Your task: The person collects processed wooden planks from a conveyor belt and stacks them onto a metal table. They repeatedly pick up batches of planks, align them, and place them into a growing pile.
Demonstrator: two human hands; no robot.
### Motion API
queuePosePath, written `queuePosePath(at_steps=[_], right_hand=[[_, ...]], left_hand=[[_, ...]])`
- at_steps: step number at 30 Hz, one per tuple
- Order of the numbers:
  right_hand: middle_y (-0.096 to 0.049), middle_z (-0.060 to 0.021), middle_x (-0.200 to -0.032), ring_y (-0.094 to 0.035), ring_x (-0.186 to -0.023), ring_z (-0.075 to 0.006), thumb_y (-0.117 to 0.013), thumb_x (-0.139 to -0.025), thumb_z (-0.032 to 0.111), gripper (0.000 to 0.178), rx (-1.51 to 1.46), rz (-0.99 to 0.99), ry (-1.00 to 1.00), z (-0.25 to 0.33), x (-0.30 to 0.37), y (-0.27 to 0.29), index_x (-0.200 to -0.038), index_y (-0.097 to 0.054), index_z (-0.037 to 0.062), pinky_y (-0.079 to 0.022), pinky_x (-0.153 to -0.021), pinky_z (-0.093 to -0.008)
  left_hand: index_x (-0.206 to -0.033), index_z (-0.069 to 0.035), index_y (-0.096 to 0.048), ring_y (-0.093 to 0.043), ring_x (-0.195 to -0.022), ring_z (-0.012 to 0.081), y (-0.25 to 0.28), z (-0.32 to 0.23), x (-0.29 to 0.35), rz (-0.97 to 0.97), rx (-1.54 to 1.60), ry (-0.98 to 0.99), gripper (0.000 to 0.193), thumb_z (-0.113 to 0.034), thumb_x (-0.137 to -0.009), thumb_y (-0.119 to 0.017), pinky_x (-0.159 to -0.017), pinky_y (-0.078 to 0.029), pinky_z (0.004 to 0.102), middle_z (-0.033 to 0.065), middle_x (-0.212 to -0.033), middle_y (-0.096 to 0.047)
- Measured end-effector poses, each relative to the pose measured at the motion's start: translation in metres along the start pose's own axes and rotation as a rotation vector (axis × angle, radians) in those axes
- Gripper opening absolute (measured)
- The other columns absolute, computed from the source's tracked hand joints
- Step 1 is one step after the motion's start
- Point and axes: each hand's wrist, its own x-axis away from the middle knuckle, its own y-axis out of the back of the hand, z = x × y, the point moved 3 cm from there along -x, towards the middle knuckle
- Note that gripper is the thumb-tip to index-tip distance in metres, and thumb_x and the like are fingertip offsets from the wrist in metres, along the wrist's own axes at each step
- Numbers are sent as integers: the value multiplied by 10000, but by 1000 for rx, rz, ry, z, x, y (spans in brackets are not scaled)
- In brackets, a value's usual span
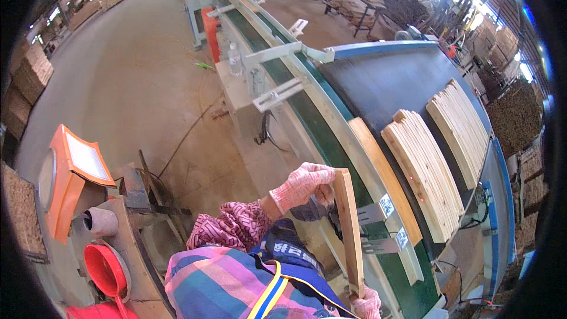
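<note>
A narrow wooden board [349, 230] stands on edge in front of my body, running lengthwise toward me. My left hand [306, 186], in a pink-and-white knitted glove, is closed at its far end. Its near end is in my right hand [367, 303], gloved alike and partly cut off by the lower edge of the picture. Just right of the held board runs a green conveyor belt [396, 269] between pale metal rails. Beyond the rail lies a single orange-toned board [387, 183]. Farther right, a row of pale boards [422, 174] lies side by side on a dark belt.
A second row of boards [458, 133] sits farther along the dark wide belt [378, 77]. Metal brackets [277, 94] jut from the conveyor, near a clear bottle [235, 59]. On my left are an orange-framed device [74, 177] and a red round container [106, 269].
</note>
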Motion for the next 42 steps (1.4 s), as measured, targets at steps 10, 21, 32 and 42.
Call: queuePosePath(at_steps=[10, 21, 32, 42], right_hand=[[-709, -98, -811, -656, -682, -215, -638, -819, 245, 247, 666, -365, 401, 16, -5, 2, -1002, -732, 110, -505, -600, -329], [-712, -151, -886, -695, -851, -342, -647, -742, 102, 405, 1037, -364, 591, -27, -26, 51, -1138, -699, 167, -561, -756, -419], [-680, -173, -833, -668, -749, -370, -643, -690, 112, 541, 1005, -290, 679, -15, -13, 37, -1229, -625, 151, -543, -653, -438], [-703, -136, -855, -680, -756, -247, -667, -780, 101, 473, 654, -170, 440, 4, 5, 47, -1250, -632, 152, -520, -703, -325]], left_hand=[[-1139, 5, -659, -679, -600, 165, 1, -5, 3, -89, 53, -122, 330, -267, -959, -613, -499, -564, 281, 117, -749, -694], [-1093, -20, -676, -634, -590, 106, -5, -33, 23, -54, -432, -87, 329, -316, -977, -591, -507, -530, 249, 61, -787, -695], [-830, -13, -624, -468, -443, 103, -8, -9, 5, -192, -43, -260, 163, -159, -899, -646, -405, -363, 249, 46, -591, -565], [-811, -40, -597, -423, -416, 96, -28, -8, -3, -256, 206, -366, 102, -111, -858, -655, -387, -330, 259, 19, -591, -521]])
